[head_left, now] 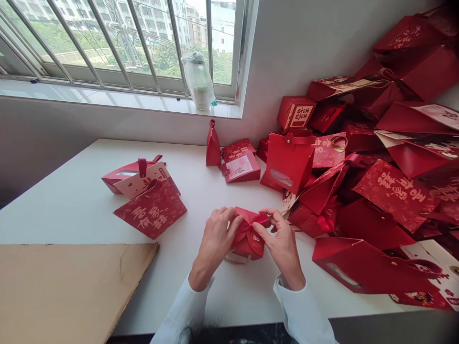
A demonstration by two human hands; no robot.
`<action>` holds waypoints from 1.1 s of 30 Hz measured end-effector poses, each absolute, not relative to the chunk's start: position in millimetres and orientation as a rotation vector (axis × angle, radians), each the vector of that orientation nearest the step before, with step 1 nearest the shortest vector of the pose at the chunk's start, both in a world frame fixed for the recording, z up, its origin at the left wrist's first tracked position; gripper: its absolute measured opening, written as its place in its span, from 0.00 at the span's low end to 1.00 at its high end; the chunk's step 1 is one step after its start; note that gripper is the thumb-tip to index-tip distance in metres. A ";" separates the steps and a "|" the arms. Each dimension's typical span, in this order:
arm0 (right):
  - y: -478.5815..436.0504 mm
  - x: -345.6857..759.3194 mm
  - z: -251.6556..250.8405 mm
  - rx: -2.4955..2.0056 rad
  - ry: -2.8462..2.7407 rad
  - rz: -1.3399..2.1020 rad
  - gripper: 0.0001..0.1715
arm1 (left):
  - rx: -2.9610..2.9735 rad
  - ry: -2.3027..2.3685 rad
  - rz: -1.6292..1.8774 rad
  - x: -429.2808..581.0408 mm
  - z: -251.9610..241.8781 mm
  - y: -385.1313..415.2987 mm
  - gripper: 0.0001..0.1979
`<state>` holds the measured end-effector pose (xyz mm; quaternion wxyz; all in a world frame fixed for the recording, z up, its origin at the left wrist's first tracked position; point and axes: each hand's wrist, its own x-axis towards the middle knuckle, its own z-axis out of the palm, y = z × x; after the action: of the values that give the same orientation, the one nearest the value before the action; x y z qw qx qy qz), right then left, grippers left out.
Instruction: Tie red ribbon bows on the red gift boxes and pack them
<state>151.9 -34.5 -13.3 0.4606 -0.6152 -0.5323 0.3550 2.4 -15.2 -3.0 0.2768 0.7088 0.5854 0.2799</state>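
A small red gift box (247, 246) with a red ribbon bow (250, 225) on top sits on the white table between my hands. My left hand (219, 234) grips the left side of the bow, its thumb and fingers pressed together at the box's upper left. At the right, my right hand (281, 239) pinches the bow's right loop between thumb and fingers. A light cord shows at the box's lower left edge.
Red gift boxes (358, 191) are heaped along the right side. Two boxes (150, 210) stand at the left, above a cardboard sheet (71, 286). Several smaller ones (242, 167) are by the wall. A wrapped bottle (201, 88) stands on the windowsill (143, 102).
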 end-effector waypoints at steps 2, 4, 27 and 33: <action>-35.6 149.8 -14.9 -1.509 -1.269 0.891 0.15 | 1.833 1.557 0.798 3.5 -5.7 -13.2 0.16; -36.3 149.5 -16.5 -1.506 -1.239 0.915 0.17 | 1.771 1.557 0.833 4.7 -8.6 -10.7 0.17; -35.6 157.8 -22.9 -1.474 -1.223 1.002 0.24 | 1.769 1.150 0.923 -12.5 -7.1 -10.0 0.09; -36.2 158.1 -20.4 -1.476 -1.242 0.994 0.23 | 1.719 1.209 0.954 -8.0 -6.6 -10.7 0.07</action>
<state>158.1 -36.2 -20.4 0.4670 -0.6014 -0.5063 0.4049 -8.0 -10.7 -6.6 0.4047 0.6810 0.4792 0.3780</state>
